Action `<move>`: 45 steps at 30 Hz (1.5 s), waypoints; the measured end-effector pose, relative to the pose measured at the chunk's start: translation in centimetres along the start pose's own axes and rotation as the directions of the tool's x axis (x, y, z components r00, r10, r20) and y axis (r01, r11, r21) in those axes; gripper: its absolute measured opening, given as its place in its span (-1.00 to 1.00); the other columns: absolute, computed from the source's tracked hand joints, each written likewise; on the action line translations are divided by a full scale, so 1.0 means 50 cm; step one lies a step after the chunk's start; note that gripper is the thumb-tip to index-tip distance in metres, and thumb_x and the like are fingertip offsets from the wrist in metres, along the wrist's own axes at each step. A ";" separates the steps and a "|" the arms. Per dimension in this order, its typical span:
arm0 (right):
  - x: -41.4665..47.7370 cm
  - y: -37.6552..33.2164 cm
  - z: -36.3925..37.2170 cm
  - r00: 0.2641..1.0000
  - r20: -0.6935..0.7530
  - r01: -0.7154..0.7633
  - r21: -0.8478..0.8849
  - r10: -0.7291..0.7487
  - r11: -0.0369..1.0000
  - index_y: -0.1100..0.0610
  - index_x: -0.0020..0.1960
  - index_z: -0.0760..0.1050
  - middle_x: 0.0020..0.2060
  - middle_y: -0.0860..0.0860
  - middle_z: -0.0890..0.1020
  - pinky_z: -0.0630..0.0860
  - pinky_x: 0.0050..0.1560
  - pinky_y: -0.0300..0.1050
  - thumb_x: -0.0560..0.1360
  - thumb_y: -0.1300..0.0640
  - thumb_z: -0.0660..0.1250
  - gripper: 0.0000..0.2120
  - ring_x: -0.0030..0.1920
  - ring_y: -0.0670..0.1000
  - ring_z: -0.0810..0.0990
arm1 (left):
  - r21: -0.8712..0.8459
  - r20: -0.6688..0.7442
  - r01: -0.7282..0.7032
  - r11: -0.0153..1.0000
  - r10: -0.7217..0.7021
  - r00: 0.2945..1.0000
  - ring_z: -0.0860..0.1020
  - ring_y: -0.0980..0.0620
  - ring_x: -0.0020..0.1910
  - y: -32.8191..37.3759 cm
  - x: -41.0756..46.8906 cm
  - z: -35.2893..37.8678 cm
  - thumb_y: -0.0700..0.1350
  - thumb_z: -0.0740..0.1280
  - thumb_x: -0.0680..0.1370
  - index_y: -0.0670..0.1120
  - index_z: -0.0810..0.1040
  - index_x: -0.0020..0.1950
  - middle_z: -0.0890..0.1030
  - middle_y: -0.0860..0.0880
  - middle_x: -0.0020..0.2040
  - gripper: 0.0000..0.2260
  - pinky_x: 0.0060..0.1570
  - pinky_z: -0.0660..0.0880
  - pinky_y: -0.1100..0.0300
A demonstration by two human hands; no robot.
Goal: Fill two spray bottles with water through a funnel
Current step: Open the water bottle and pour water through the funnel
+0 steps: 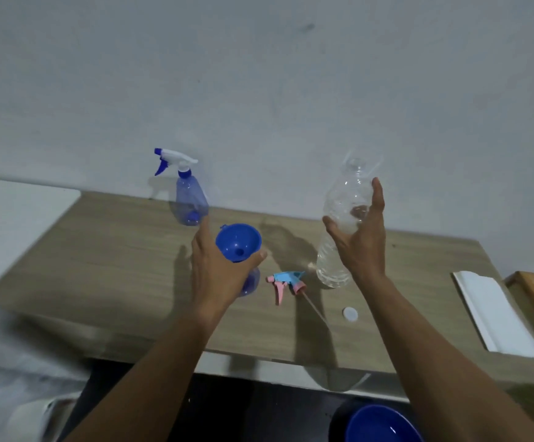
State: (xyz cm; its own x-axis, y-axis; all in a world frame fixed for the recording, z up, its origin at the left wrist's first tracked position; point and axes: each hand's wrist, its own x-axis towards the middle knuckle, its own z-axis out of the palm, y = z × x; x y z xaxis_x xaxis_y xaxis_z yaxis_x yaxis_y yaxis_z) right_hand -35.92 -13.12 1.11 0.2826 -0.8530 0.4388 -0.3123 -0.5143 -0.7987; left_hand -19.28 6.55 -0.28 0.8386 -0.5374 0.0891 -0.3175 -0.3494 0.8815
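The blue funnel point(238, 242) is sitting in the neck of a bluish spray bottle point(250, 283) with its head off, and the left hand point(217, 266) has its grip wrapped around that bottle just under the funnel, thumb up against the funnel's rim. The right hand point(359, 237) is at the clear water bottle point(343, 218), which is uncapped, upright and about half full. That grip looks loose, fingers spread around the side, so I can't tell if it's really clamped on yet.

For a clean pour I'd get a firm hold mid-body on the water bottle first, since thin plastic like that probably squashes and glugs. Then tip slowly, bring the mouth right over the funnel bowl and keep the left hand pinning bottle and funnel so nothing tips.

The pink and blue sprayer head point(286, 283) lies on the counter point(115, 250) between the two hands, dip tube trailing toward the white cap point(350, 314). The second spray bottle point(189, 193), sprayer on, stands at the back by the wall.

Counter is wood-look laminate against a plain pale wall point(259, 74). There's a folded white sheet point(495, 314) off to the right, and a blue bowl point(383, 424) down below the front edge.
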 end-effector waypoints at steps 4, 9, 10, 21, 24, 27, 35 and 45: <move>0.039 -0.038 -0.026 0.989 0.086 0.124 -0.060 -0.119 0.990 -0.29 0.58 -0.02 0.17 -0.03 0.48 0.36 0.08 -0.38 0.38 -0.03 0.59 0.02 0.09 -0.10 0.51 | -0.010 0.076 0.066 0.998 -0.065 0.995 0.50 -0.06 0.32 -0.024 0.028 -0.002 0.34 0.59 0.15 0.12 0.16 0.54 0.44 0.01 0.43 0.08 0.17 0.52 -0.03; 0.073 -0.096 -0.066 0.948 0.250 0.242 -0.160 -0.197 0.957 -0.44 0.55 -0.10 0.09 0.00 0.50 0.51 0.15 -0.09 0.40 0.01 0.59 0.07 0.07 -0.15 0.55 | -0.105 0.111 0.039 0.994 -0.027 0.993 0.59 0.01 0.13 -0.041 0.049 0.008 0.21 0.61 0.23 0.13 0.40 0.36 0.58 0.09 0.19 -0.24 0.09 0.57 -0.02; 0.075 -0.107 -0.071 0.935 0.282 0.272 -0.189 -0.213 0.943 -0.45 0.54 -0.10 0.07 0.00 0.51 0.52 0.14 -0.08 0.40 0.00 0.59 0.05 0.05 -0.18 0.54 | -0.122 0.121 0.038 0.992 -0.024 0.992 0.59 0.03 0.12 -0.043 0.051 0.010 0.19 0.61 0.24 0.15 0.41 0.35 0.59 0.10 0.17 -0.26 0.09 0.57 0.00; 0.071 -0.179 -0.070 0.758 0.642 0.474 -0.424 -0.114 0.772 -0.57 0.47 -0.17 0.03 0.00 0.48 0.59 0.10 0.05 0.44 -0.08 0.54 0.01 0.04 0.00 0.60 | -0.154 0.202 -0.041 0.987 0.072 0.977 0.57 0.41 -0.17 -0.025 0.064 -0.014 0.13 0.57 0.28 0.47 0.44 -0.01 0.61 0.39 -0.14 -0.56 -0.31 0.40 0.38; 0.069 -0.184 -0.058 0.705 0.707 0.513 -0.445 -0.064 0.734 -0.59 0.45 -0.19 0.00 -0.01 0.48 0.59 0.09 0.06 0.45 -0.08 0.53 0.01 0.02 0.01 0.59 | -0.139 0.213 -0.039 0.990 0.068 0.975 0.57 0.37 -0.14 -0.027 0.069 -0.020 0.16 0.56 0.26 0.35 0.47 0.06 0.61 0.35 -0.17 -0.55 -0.27 0.39 0.43; 0.072 -0.189 -0.046 0.674 0.738 0.517 -0.436 -0.037 0.736 -0.61 0.43 -0.19 0.01 -0.01 0.50 0.57 0.07 0.01 0.44 -0.08 0.54 0.02 0.01 -0.03 0.58 | -0.121 0.228 -0.053 0.991 0.080 0.970 0.59 0.29 -0.15 -0.035 0.077 -0.020 0.17 0.55 0.25 0.29 0.51 0.08 0.63 0.27 -0.15 -0.55 -0.23 0.43 0.36; 0.084 -0.209 -0.024 0.626 0.780 0.509 -0.435 0.028 0.743 -0.62 0.42 -0.15 0.02 0.01 0.54 0.57 0.02 -0.02 0.41 -0.05 0.58 0.04 -0.01 -0.04 0.58 | -0.066 0.239 -0.100 0.993 0.113 0.964 0.51 0.41 -0.20 -0.032 0.086 -0.025 0.18 0.56 0.23 0.25 0.48 0.07 0.55 0.30 -0.18 -0.53 -0.32 0.34 0.51; 0.082 -0.222 -0.015 0.536 0.834 0.567 -0.467 0.127 0.678 -0.61 0.42 -0.21 0.02 0.01 0.54 0.57 0.07 0.06 0.41 -0.07 0.57 0.06 -0.03 -0.06 0.52 | -0.084 0.262 -0.110 0.990 0.129 0.956 0.53 0.22 -0.08 -0.041 0.095 -0.023 0.18 0.59 0.25 0.14 0.52 0.28 0.57 0.22 -0.01 -0.37 -0.23 0.30 0.51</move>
State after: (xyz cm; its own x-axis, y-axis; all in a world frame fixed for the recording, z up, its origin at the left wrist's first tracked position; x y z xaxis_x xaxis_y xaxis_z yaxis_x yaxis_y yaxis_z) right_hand -31.95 -10.98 12.08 0.8689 -0.4486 -0.2094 -0.4755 -0.8739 -0.1007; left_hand -14.15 5.61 -1.13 0.6450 -0.7603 0.0769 -0.3696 -0.2223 0.9022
